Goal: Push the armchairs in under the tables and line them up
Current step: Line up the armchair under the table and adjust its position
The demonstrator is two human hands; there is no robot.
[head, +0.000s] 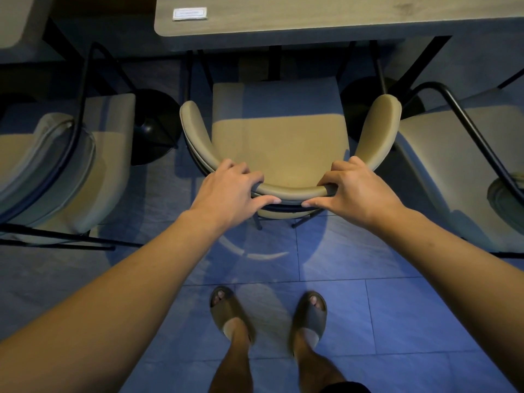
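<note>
A beige armchair [279, 137] with a curved padded backrest stands in front of me, its seat front just under the edge of the grey wooden table [312, 21]. My left hand [232, 191] grips the backrest left of its middle, fingers curled over the top and thumb along the back. My right hand [354, 188] grips the same backrest right of its middle in the same way. A second armchair [71, 165] stands at the left and a third [453, 154] at the right, both with black metal frames.
Round black table bases [156, 131] sit on either side of the middle chair. A small white card [189, 13] lies on the table. Another table corner [14, 21] shows at the top left. My feet in slides [266, 316] stand on blue-grey floor tiles.
</note>
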